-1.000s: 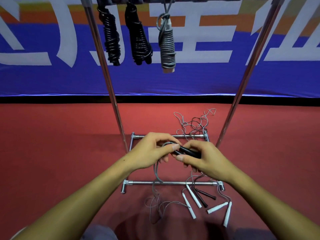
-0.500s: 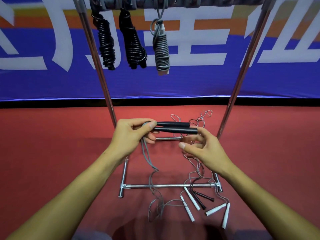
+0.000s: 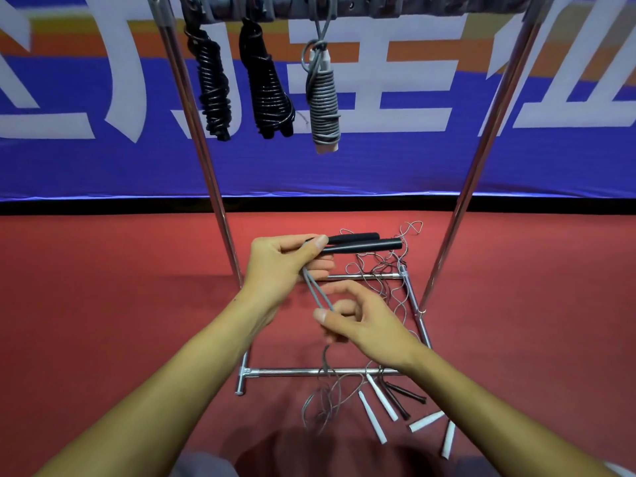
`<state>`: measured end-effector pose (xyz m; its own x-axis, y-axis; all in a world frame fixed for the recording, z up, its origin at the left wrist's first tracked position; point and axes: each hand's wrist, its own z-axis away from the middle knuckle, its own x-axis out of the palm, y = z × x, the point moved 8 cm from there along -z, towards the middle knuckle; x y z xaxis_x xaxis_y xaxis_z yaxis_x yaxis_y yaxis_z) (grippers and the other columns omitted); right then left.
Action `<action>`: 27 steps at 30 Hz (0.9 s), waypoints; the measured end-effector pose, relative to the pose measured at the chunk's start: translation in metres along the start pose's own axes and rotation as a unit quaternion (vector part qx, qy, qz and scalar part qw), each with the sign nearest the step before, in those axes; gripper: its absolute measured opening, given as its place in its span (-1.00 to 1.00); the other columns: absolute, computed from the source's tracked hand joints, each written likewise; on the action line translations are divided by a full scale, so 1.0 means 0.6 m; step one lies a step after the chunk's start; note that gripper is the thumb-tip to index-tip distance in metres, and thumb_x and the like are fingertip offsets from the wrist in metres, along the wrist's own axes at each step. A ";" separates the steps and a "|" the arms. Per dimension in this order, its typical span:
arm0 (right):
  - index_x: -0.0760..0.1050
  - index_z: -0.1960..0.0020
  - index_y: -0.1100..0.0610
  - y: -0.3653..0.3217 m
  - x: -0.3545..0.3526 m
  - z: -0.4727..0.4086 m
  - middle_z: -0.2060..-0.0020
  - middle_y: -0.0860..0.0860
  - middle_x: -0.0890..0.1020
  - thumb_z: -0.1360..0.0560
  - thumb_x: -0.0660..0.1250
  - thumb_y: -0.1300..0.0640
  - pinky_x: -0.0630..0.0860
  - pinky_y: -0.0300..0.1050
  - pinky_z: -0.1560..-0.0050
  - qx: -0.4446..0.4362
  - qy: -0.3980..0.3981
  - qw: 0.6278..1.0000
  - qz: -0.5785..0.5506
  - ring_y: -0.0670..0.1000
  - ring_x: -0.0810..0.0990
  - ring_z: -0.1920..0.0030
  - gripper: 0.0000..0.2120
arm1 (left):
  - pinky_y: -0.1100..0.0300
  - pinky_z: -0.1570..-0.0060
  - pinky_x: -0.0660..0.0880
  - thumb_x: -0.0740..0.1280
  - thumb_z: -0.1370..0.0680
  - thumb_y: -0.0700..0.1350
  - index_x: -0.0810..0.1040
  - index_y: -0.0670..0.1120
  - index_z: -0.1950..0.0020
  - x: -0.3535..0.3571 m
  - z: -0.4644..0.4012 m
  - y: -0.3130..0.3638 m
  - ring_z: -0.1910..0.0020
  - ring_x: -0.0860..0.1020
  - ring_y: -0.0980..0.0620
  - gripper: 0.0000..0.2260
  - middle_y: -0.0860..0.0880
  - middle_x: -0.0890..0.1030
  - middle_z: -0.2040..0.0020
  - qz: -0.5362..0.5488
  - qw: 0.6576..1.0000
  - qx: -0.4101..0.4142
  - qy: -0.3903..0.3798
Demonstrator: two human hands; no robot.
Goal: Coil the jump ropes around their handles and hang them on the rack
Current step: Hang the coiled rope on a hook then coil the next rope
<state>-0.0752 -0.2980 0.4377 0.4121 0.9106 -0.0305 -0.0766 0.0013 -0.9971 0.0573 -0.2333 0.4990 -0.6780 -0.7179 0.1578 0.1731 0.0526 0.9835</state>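
Observation:
My left hand (image 3: 282,266) grips the two black handles (image 3: 361,243) of a jump rope side by side, held level and pointing right. The grey rope (image 3: 315,290) runs doubled from their left end down to my right hand (image 3: 361,323), which pinches it between thumb and fingers just below. From there the rope falls to a loose tangle on the floor (image 3: 323,404). Above, the rack's top bar (image 3: 378,6) carries two coiled black ropes (image 3: 213,87) (image 3: 266,91) and one coiled grey rope (image 3: 323,105).
The chrome rack stands on red flooring, with uprights at left (image 3: 206,173) and right (image 3: 471,187) and a base frame (image 3: 309,372). Loose white handles (image 3: 373,413) and black handles (image 3: 402,397) lie near the base. Thin rope tangles (image 3: 382,263) lie behind. A blue banner fills the background.
My right hand let go of the handles' right end and dropped to pinch the doubled rope below my left hand. The handles stay level in my left hand.

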 end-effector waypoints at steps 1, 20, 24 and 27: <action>0.48 -0.27 0.05 0.000 -0.006 0.001 0.29 0.06 0.65 -0.56 0.50 0.09 0.56 0.02 0.18 -0.002 0.012 1.000 0.011 0.05 0.59 0.30 -0.66 | 0.05 0.10 0.73 0.50 -0.58 -0.22 0.72 -0.22 -0.06 -0.005 -0.001 0.001 0.12 0.77 -0.20 -0.90 -0.25 0.75 0.15 -0.015 1.000 0.007 0.002; 0.73 0.02 -0.01 -0.090 -0.130 0.039 0.13 -0.16 0.72 -0.53 0.53 0.13 0.52 -0.26 0.03 -0.136 0.066 0.948 0.281 -0.10 0.67 0.07 -0.94 | 0.11 0.07 0.67 0.52 -0.57 -0.21 0.79 -0.10 -0.11 0.021 0.035 -0.012 0.24 0.68 0.01 -0.87 -0.17 0.76 0.18 -0.294 0.924 0.069 -0.236; 0.69 0.03 0.18 -0.084 -0.132 0.035 0.17 0.01 0.70 -0.50 0.53 0.24 0.50 -0.27 0.12 -0.075 -0.005 0.992 0.103 -0.08 0.61 0.17 -0.93 | 0.16 0.13 0.62 0.51 -0.56 -0.26 0.77 -0.20 -0.13 0.035 0.049 -0.004 0.27 0.66 0.00 -0.85 -0.21 0.74 0.22 -0.253 0.927 0.046 -0.274; 0.67 0.04 0.20 -0.073 -0.126 0.037 0.29 0.05 0.60 -0.49 0.51 0.24 0.41 -0.25 0.32 -0.042 -0.047 0.997 0.044 -0.04 0.47 0.33 -0.93 | 0.10 0.11 0.65 0.51 -0.55 -0.29 0.74 -0.27 -0.16 0.048 0.064 -0.006 0.25 0.69 -0.05 -0.80 -0.26 0.74 0.16 -0.221 0.922 0.015 -0.318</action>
<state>-0.1229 -0.3576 0.4852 0.3206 0.9403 -0.1143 -0.0309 -0.1103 -0.9934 0.0096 -0.2273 0.5033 -0.9609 -0.1222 -0.2484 -0.2340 -0.1208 0.9647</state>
